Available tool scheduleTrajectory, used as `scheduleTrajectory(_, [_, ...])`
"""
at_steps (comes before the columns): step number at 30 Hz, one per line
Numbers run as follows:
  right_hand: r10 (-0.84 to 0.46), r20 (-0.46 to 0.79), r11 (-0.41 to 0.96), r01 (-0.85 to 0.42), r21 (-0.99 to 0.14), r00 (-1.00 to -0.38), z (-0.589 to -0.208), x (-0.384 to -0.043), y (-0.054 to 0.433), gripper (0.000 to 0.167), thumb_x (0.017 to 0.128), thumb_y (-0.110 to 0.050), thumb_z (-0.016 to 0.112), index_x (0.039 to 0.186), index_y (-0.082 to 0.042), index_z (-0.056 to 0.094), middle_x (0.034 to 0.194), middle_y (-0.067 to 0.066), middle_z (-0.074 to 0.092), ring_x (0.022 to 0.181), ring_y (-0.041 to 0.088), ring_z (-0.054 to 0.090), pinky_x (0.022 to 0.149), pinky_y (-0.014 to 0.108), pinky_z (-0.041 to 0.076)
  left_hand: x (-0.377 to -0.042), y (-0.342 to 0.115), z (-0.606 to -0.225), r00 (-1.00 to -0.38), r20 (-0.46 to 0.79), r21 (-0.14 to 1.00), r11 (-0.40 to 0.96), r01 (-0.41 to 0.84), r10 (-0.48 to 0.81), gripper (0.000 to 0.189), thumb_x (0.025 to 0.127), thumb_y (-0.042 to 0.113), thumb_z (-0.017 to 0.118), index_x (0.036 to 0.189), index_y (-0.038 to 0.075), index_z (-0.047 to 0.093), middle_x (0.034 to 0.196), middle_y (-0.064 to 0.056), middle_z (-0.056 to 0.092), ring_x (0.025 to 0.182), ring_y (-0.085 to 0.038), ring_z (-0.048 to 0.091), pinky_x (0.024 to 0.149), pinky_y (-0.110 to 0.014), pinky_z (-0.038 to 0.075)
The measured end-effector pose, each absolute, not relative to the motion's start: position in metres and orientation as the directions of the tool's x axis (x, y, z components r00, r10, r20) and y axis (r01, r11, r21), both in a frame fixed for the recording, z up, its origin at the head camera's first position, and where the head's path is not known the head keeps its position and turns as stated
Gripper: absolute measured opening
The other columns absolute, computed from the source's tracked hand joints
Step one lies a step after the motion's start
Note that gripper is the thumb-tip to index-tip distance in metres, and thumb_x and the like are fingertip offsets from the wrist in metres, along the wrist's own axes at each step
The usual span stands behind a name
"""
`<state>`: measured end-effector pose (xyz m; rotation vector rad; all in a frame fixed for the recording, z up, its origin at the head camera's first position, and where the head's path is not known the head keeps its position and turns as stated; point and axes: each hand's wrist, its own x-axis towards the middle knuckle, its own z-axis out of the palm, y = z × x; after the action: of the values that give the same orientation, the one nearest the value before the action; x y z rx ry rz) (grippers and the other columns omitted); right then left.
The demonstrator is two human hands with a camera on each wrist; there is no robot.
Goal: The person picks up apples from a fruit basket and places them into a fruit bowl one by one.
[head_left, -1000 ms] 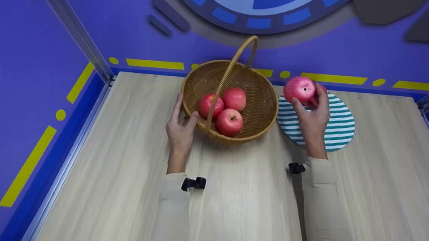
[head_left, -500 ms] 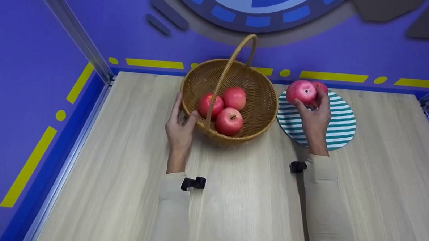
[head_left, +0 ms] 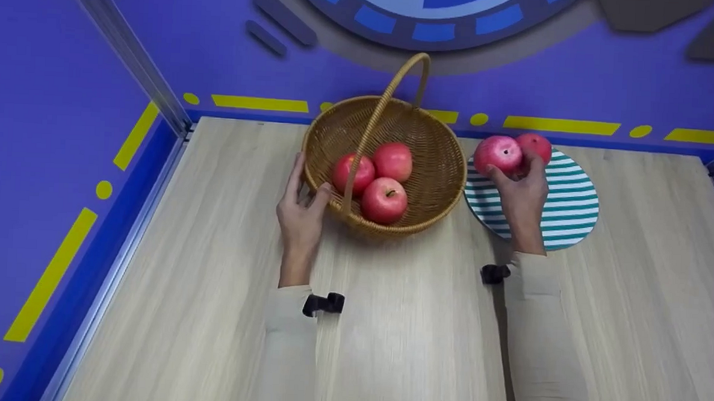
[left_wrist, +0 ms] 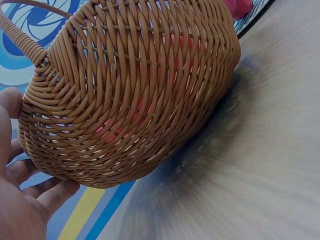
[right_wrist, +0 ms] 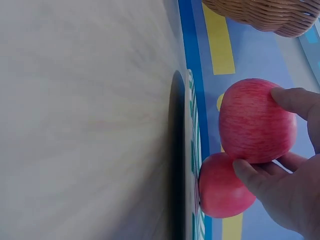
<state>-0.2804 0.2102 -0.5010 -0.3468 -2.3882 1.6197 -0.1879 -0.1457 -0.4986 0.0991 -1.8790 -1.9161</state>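
Note:
My right hand point(head_left: 523, 192) grips a red apple point(head_left: 499, 155) between thumb and fingers, over the back left of a green-and-white striped plate point(head_left: 568, 203). Close behind it, a second red apple point(head_left: 534, 147) sits on the plate, overlapped by the fingers. In the right wrist view the held apple point(right_wrist: 257, 120) is off the plate, right beside the other apple point(right_wrist: 225, 185). My left hand point(head_left: 302, 216) holds a brown wicker basket point(head_left: 436, 174) at its left side, thumb at the rim and fingers along the outer wall point(left_wrist: 150, 75). Three red apples point(head_left: 385, 200) lie in the basket.
The basket's arched handle point(head_left: 392, 84) rises above the rim. A blue wall point(head_left: 248, 75) with yellow marks stands right behind the basket and plate. Another blue wall point(head_left: 47, 120) bounds the wooden table point(head_left: 400, 323) at left, along a metal edge.
My right hand with its apple has shifted slightly down toward the plate. More of the apple behind it shows now. The left hand stays at the basket.

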Motion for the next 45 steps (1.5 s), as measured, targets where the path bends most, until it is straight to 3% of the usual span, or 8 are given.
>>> scheduleTrajectory(6, [0.324, 0.014, 0.387, 0.119, -0.914, -0.946, -0.5008, -0.282, 0.2111, 0.083, 0.097, -0.024, 0.08, 0.164, -0.008, 0.034, 0.161, 0.011, 0.046, 0.142, 0.024, 0.044, 0.119, 0.034, 0.04, -0.1882, -0.1456, -0.4988, -0.895, 0.258, 0.962, 0.015, 0.272, -0.365, 0.069, 0.1, 0.007, 0.068, 0.164, 0.019, 0.045, 0.169, 0.0, 0.037, 0.145, -0.034, 0.048, 0.108, -0.037, 0.052])
scheduleTrajectory(17, [0.315, -0.076, 0.407, 0.207, -0.89, -0.946, -0.5033, -0.2852, 0.2147, 0.079, 0.098, -0.017, 0.078, 0.163, -0.004, 0.035, 0.165, 0.013, 0.043, 0.147, 0.027, 0.042, 0.123, 0.037, 0.034, -0.1882, -0.1445, -0.4985, -0.899, 0.254, 0.962, -0.008, 0.274, -0.356, 0.07, 0.1, 0.005, 0.069, 0.164, 0.019, 0.044, 0.17, -0.001, 0.035, 0.145, -0.035, 0.047, 0.107, -0.036, 0.053])
scheduleTrajectory(45, [0.328, -0.082, 0.351, 0.202, -0.914, -0.941, -0.5075, -0.2848, 0.2157, 0.079, 0.097, -0.027, 0.08, 0.161, -0.006, 0.038, 0.161, 0.01, 0.046, 0.144, 0.025, 0.043, 0.12, 0.033, 0.039, -0.1883, -0.1446, -0.4971, -0.896, 0.245, 0.963, -0.017, 0.27, -0.371, 0.072, 0.097, 0.002, 0.068, 0.164, 0.017, 0.045, 0.17, -0.002, 0.035, 0.146, -0.034, 0.047, 0.107, -0.035, 0.053])
